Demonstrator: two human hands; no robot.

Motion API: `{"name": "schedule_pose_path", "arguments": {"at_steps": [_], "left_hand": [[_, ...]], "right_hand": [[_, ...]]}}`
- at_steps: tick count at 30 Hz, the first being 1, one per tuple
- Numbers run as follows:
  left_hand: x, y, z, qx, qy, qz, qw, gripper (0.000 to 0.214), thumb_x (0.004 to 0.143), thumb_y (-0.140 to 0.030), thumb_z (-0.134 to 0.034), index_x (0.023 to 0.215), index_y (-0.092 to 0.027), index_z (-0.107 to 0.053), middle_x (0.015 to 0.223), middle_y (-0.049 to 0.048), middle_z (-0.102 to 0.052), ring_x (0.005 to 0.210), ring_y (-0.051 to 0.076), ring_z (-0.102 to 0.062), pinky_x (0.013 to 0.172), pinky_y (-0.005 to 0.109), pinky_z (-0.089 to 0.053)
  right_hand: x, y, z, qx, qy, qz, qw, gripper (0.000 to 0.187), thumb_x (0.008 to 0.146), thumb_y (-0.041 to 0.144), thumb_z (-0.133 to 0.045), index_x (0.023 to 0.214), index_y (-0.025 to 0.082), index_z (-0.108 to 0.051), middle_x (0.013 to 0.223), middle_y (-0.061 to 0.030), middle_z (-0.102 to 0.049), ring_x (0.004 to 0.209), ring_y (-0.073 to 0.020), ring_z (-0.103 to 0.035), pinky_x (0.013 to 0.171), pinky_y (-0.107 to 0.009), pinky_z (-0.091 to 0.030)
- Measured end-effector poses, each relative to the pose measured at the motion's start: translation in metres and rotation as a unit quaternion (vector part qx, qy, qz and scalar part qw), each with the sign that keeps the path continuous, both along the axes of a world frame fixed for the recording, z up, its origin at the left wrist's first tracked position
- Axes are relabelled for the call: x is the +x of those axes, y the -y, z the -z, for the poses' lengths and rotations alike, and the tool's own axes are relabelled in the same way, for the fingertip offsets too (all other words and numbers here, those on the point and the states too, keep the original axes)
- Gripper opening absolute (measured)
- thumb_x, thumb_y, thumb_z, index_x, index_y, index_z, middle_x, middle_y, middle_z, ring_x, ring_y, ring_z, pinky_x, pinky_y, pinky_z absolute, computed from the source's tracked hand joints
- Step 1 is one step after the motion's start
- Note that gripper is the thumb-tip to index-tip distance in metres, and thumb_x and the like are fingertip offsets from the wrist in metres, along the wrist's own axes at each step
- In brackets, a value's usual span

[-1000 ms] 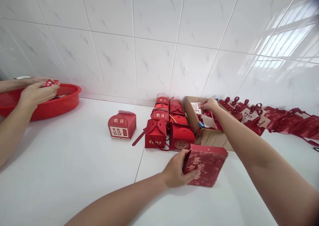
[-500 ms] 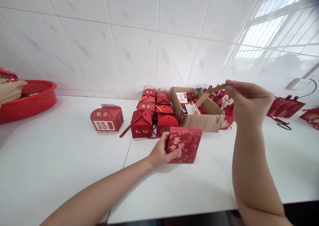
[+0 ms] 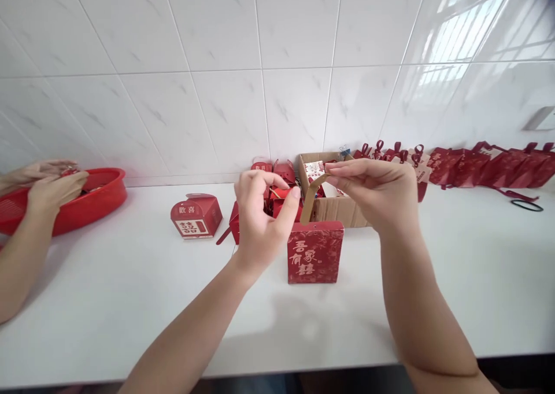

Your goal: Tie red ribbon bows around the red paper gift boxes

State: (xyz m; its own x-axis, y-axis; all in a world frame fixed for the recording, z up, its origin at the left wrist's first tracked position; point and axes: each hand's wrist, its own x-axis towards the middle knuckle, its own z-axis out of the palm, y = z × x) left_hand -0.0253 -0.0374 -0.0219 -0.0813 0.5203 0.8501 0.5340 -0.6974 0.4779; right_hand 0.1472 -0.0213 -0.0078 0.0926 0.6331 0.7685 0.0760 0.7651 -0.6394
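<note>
My right hand point(image 3: 377, 191) pinches one end of a gold ribbon strip point(image 3: 309, 203), which hangs down in a bend over the tall red box. Left of the strip my left hand point(image 3: 264, 214) is raised with thumb and fingers apart, holding nothing. Below both hands the tall red box point(image 3: 316, 258) stands upright on the white counter, its patterned front with pale lettering facing me. Behind it sits an open cardboard box point(image 3: 340, 210) with red and white pieces inside, partly hidden by my right hand. My left hand covers some small red boxes point(image 3: 284, 168).
A red box with a white label point(image 3: 196, 216) stands on the counter point(image 3: 143, 284) to the left. At far left another person's hands point(image 3: 56, 183) work over a red plastic basin point(image 3: 106, 194). Red bags point(image 3: 489, 165) line the tiled wall; a black loop point(image 3: 526, 205) lies at right.
My left hand has let go of the tall red box and risen. My right hand has moved left with the ribbon strip, bringing it over the box. Another person's hands now show at the basin.
</note>
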Motion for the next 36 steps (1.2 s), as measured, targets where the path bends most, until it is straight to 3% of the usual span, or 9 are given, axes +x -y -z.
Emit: {"name": "schedule_pose_path", "arguments": {"at_steps": [3,6,13,19,22,25,29,36], "left_hand": [[0.008,0.016,-0.029,-0.1,-0.059,0.07,0.991,0.011,0.085,-0.026,-0.057,0.076,-0.02,-0.056,0.075,-0.0004,-0.057,0.073,0.014,-0.054,0.069,0.029,-0.047],[0.013,0.023,-0.035,-0.164,-0.074,0.128,0.975,0.016,0.089,-0.033,-0.054,0.082,-0.019,-0.06,0.071,-0.0005,-0.059,0.065,0.012,-0.056,0.054,0.024,-0.045],[0.019,0.013,-0.027,-0.081,-0.054,0.163,0.982,0.011,0.086,-0.026,-0.06,0.093,-0.018,-0.062,0.087,0.0038,-0.068,0.078,0.015,-0.064,0.069,0.029,-0.055],[0.018,0.014,-0.025,-0.034,-0.045,0.185,0.981,0.006,0.083,-0.02,-0.063,0.088,-0.017,-0.06,0.086,0.004,-0.067,0.081,0.016,-0.065,0.071,0.029,-0.056],[0.015,0.015,-0.026,-0.028,-0.073,0.196,0.978,0.009,0.083,-0.02,-0.063,0.091,-0.017,-0.059,0.086,0.0037,-0.066,0.077,0.015,-0.063,0.065,0.027,-0.055],[0.011,0.014,-0.027,-0.003,-0.12,0.181,0.976,0.007,0.086,-0.021,-0.058,0.092,-0.017,-0.058,0.085,0.0035,-0.065,0.075,0.014,-0.061,0.062,0.027,-0.052],[0.01,0.007,-0.025,0.075,-0.181,0.101,0.975,0.007,0.089,-0.02,-0.053,0.094,-0.018,-0.058,0.091,0.0048,-0.066,0.082,0.016,-0.062,0.069,0.029,-0.051],[0.017,-0.008,-0.016,0.125,-0.189,0.04,0.973,0.009,0.091,-0.021,-0.051,0.094,-0.017,-0.057,0.087,0.005,-0.066,0.076,0.016,-0.062,0.064,0.028,-0.05]], "right_hand": [[-0.008,0.001,0.001,0.019,-0.053,-0.019,0.998,0.014,0.069,0.01,-0.075,0.075,0.023,-0.075,0.084,-0.0006,-0.075,0.089,-0.0215,-0.071,0.085,-0.039,-0.06],[-0.014,0.004,0.001,0.017,-0.089,-0.039,0.995,0.019,0.07,0.008,-0.075,0.077,0.026,-0.075,0.083,0.0009,-0.075,0.087,-0.0205,-0.071,0.084,-0.038,-0.061],[-0.014,0.017,-0.001,0.005,-0.075,-0.072,0.995,0.018,0.073,0.012,-0.073,0.082,0.027,-0.075,0.088,0.0007,-0.075,0.087,-0.022,-0.072,0.08,-0.038,-0.063],[-0.005,0.016,0.0,0.025,-0.062,-0.12,0.991,0.023,0.074,0.01,-0.073,0.085,0.029,-0.075,0.09,0.0021,-0.075,0.089,-0.0213,-0.071,0.08,-0.037,-0.063],[-0.002,0.012,0.001,0.028,-0.046,-0.148,0.988,0.023,0.073,0.011,-0.074,0.086,0.03,-0.075,0.092,0.0021,-0.075,0.091,-0.0221,-0.071,0.081,-0.039,-0.062],[-0.002,0.012,0.0,0.033,-0.027,-0.136,0.99,0.022,0.075,0.012,-0.072,0.086,0.03,-0.075,0.094,0.0018,-0.075,0.092,-0.0228,-0.071,0.085,-0.042,-0.06],[-0.004,0.017,-0.001,0.058,0.007,-0.058,0.997,0.024,0.078,0.01,-0.068,0.088,0.031,-0.075,0.094,0.0025,-0.074,0.094,-0.0232,-0.07,0.089,-0.044,-0.058],[-0.011,0.02,0.001,0.069,0.028,0.025,0.997,0.038,0.08,0.014,-0.066,0.111,0.035,-0.067,0.102,0.0017,-0.072,0.104,-0.0257,-0.066,0.09,-0.045,-0.058]]}}
